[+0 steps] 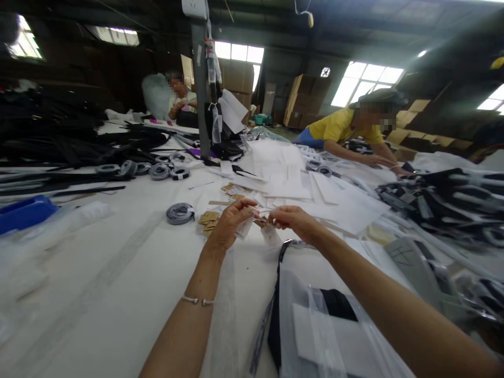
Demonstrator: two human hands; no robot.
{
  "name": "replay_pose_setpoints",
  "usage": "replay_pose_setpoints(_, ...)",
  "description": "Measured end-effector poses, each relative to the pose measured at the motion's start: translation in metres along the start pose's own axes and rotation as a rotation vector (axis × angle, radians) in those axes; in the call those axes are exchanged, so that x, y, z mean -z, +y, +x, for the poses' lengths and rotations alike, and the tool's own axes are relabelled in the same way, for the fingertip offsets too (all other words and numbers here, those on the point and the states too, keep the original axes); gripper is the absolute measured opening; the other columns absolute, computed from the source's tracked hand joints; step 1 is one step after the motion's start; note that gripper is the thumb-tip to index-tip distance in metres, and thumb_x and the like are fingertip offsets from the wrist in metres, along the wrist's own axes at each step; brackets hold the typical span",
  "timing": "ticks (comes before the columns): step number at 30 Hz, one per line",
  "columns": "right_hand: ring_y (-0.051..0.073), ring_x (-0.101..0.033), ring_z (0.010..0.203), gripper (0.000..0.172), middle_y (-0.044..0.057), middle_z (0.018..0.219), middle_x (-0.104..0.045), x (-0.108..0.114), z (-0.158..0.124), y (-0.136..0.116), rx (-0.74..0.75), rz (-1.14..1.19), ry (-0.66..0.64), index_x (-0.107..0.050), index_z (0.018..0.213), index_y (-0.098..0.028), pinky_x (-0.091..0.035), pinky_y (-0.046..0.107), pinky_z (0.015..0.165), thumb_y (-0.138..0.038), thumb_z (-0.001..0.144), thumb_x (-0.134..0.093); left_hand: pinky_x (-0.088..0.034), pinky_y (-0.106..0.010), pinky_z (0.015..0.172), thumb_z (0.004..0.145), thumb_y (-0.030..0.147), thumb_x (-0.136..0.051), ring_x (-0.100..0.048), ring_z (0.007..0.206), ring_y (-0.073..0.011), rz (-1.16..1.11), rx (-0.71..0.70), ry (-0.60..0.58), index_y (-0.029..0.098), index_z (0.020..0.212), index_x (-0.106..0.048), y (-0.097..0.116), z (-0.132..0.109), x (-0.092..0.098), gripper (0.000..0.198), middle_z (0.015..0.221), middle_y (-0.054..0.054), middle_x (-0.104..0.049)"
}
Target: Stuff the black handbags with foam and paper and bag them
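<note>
My left hand [230, 223] is closed in a pinch on a small white tag [244, 228], its fingertips raised over the white table. Opposite it, my right hand [297, 220] pinches a thin pale string, and a second whitish tag [271, 236] hangs just below the fingers. The strings between both hands are too fine to trace. Brown card tags [208, 220] lie in a loose pile beside my left hand. Below my right forearm lies a black and white item [326, 328] in clear plastic, partly hidden by the arm.
Rolled grey straps [180, 213] lie left of the tags. White sheets [287, 168] spread behind my hands, near a post [200, 79]. A blue bin [25, 212] is at far left, black straps [452, 205] at right. A person in yellow [334, 128] leans over the table; another sits farther back.
</note>
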State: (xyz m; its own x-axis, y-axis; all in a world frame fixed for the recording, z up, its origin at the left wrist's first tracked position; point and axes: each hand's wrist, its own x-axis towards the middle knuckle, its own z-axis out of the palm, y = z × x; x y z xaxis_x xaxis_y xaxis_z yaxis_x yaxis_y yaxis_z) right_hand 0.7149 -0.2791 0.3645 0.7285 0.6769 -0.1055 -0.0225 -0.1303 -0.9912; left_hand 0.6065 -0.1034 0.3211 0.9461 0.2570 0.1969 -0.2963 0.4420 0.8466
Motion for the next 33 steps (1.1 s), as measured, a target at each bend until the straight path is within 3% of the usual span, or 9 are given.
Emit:
replay_pose_setpoints(4, 0.007, -0.034, 0.043, 0.037, -0.007, 0.047, -0.046, -0.018, 0.008, 0.001, 0.041, -0.107, -0.069, -0.060, 0.069, -0.017, -0.023, 0.023, 0.044, -0.051, 0.069, -0.075, -0.053, -0.028, 0.074, 0.076, 0.028, -0.078, -0.067, 0.075, -0.0145, -0.148, 0.070, -0.074, 0.018, 0.106, -0.063, -0.006, -0.001, -0.011, 0.035, 0.081, -0.002, -0.070)
replay_pose_setpoints(7, 0.006, -0.027, 0.040, 0.037, -0.009, 0.045, -0.040, -0.015, 0.011, -0.002, 0.021, -0.194, -0.125, -0.060, 0.072, -0.018, -0.015, 0.023, 0.041, -0.052, 0.069, -0.074, -0.055, -0.031, 0.079, 0.077, 0.020, -0.076, -0.068, 0.084, -0.0156, -0.347, 0.031, -0.016, 0.020, 0.108, -0.063, -0.005, 0.001, -0.011, 0.034, 0.088, 0.000, -0.071)
replay_pose_setpoints(11, 0.006, -0.029, 0.043, 0.037, -0.008, 0.048, -0.041, 0.005, 0.011, -0.005, 0.047, -0.349, 0.016, -0.063, 0.071, -0.016, -0.017, 0.023, 0.043, -0.051, 0.069, -0.075, -0.052, -0.038, 0.095, 0.086, 0.017, -0.064, -0.066, 0.103, -0.0172, -0.668, -0.071, 0.117, 0.020, 0.105, -0.064, 0.003, 0.005, -0.003, 0.019, 0.092, 0.000, -0.071)
replay_pose_setpoints(15, 0.007, -0.034, 0.045, 0.040, -0.006, 0.051, -0.047, 0.012, 0.008, -0.005, 0.063, -0.251, 0.071, -0.063, 0.072, -0.016, -0.021, 0.023, 0.043, -0.054, 0.067, -0.076, -0.050, -0.039, 0.097, 0.095, 0.023, -0.051, -0.067, 0.098, -0.0157, -0.802, -0.089, 0.209, 0.019, 0.102, -0.065, 0.011, 0.005, 0.006, 0.016, 0.079, 0.001, -0.068)
replay_pose_setpoints(21, 0.007, -0.035, 0.046, 0.040, -0.005, 0.055, -0.049, -0.003, 0.002, -0.006, 0.069, -0.172, -0.042, -0.062, 0.077, -0.016, -0.023, 0.022, 0.043, -0.053, 0.070, -0.077, -0.053, -0.021, 0.076, 0.100, 0.033, -0.044, -0.061, 0.068, -0.0068, -0.883, -0.104, 0.172, 0.017, 0.101, -0.066, 0.021, -0.002, 0.008, 0.027, 0.066, 0.004, -0.056)
replay_pose_setpoints(25, 0.008, -0.037, 0.047, 0.056, -0.007, 0.055, -0.045, -0.013, -0.001, -0.010, 0.050, -0.417, -0.125, -0.067, 0.110, -0.017, -0.024, 0.022, 0.043, -0.058, 0.071, -0.075, -0.050, -0.015, 0.065, 0.100, 0.038, -0.042, -0.058, 0.068, -0.0065, -0.845, -0.116, 0.146, 0.019, 0.102, -0.066, 0.029, -0.006, 0.006, 0.031, 0.070, 0.002, -0.054)
replay_pose_setpoints(29, 0.008, -0.030, 0.046, 0.070, -0.011, 0.050, -0.034, -0.028, -0.003, -0.013, 0.119, -0.674, -0.252, -0.059, 0.134, -0.022, -0.020, 0.022, 0.044, -0.051, 0.073, -0.077, -0.045, -0.011, 0.056, 0.102, 0.041, -0.036, -0.055, 0.067, -0.0061, -0.837, -0.116, 0.087, 0.019, 0.103, -0.066, 0.033, -0.008, 0.001, 0.038, 0.073, 0.000, -0.053)
replay_pose_setpoints(31, 0.008, -0.027, 0.045, 0.066, -0.011, 0.049, -0.033, -0.036, -0.005, -0.012, 0.165, -0.732, -0.296, -0.060, 0.134, -0.023, -0.018, 0.022, 0.044, -0.045, 0.074, -0.076, -0.042, -0.009, 0.050, 0.103, 0.042, -0.032, -0.053, 0.066, -0.0063, -0.811, -0.134, 0.078, 0.019, 0.102, -0.067, 0.035, -0.010, -0.001, 0.041, 0.073, -0.001, -0.052)
replay_pose_setpoints(33, 0.007, -0.027, 0.046, 0.046, -0.009, 0.050, -0.033, -0.043, -0.006, -0.010, 0.212, -0.753, -0.318, -0.071, 0.116, -0.022, -0.018, 0.023, 0.045, -0.044, 0.076, -0.074, -0.038, -0.008, 0.046, 0.103, 0.043, -0.031, -0.051, 0.065, -0.0066, -0.791, -0.151, 0.078, 0.020, 0.102, -0.067, 0.037, -0.012, -0.002, 0.043, 0.073, -0.001, -0.052)
